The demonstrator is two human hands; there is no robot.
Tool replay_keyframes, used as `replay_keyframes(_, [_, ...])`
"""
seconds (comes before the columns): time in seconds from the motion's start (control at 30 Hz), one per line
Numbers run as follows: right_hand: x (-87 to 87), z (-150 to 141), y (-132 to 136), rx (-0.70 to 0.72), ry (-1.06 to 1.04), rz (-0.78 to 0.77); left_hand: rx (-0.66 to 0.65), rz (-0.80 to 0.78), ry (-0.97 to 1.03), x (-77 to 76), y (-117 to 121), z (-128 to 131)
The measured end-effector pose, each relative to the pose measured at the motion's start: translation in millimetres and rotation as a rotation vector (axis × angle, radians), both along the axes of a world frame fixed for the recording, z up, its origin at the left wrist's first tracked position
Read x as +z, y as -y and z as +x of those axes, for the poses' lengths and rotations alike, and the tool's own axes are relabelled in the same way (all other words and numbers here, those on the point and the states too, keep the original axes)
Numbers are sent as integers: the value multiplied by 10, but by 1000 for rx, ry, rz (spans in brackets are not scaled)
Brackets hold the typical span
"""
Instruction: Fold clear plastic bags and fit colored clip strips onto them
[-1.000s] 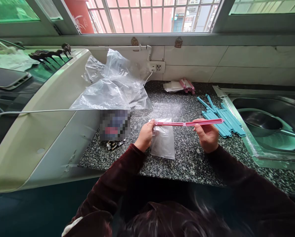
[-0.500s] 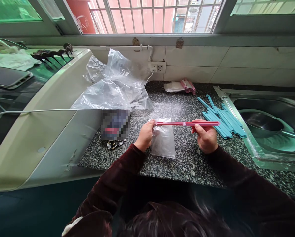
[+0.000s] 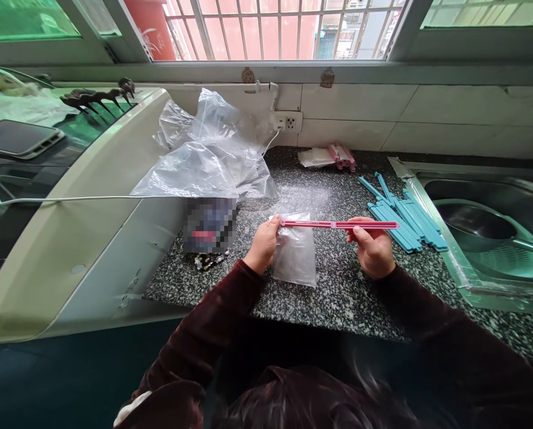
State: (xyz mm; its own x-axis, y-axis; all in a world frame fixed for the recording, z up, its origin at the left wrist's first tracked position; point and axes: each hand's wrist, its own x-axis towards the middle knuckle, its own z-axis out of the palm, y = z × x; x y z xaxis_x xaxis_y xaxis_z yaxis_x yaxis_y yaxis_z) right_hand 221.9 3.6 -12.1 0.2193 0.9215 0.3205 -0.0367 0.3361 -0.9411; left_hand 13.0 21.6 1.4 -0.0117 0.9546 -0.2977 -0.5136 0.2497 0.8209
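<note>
A long pink bag-sealing clip [image 3: 313,224] stretches level between my two hands over the counter. Its left end is pinched by my left hand [image 3: 264,243], at the upper edge of a small clear plastic bag [image 3: 295,256]. The fingers hide whether that hand grips the bag too. Farther along, my right hand [image 3: 374,250] is closed on the clip's right part, thumb in front. The bag hangs or lies below the clip's left half; whether the clip's jaws are around its edge I cannot tell.
Several blue sealing clips [image 3: 407,217] lie beside the metal sink [image 3: 465,280]. Pink clips with clear bags [image 3: 326,157] rest near the wall. A large crumpled plastic bag [image 3: 203,167] and a pixelated item [image 3: 208,225] are at left, with a white cable [image 3: 92,199] crossing the machine [image 3: 100,179].
The view has shifted very slightly. Both hands, the pink sealing clip and the small bag keep practically the same position.
</note>
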Motion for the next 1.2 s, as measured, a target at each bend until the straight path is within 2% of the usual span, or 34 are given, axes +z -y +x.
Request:
replay_keyframes(0.27, [-24,69,-7,35,192,64,-21,27,-56,5,-1,4])
replay_keyframes(0.5, [14,32,37,145,338,-8,-69,21,-82,-10,5,15])
replay_keyframes(0.77, [34,6,64,96,520,114,-122,62,-127,-74,18,6])
replay_keyframes(1.2, [10,6,51,9,637,314,-112,68,-161,-73,15,-2])
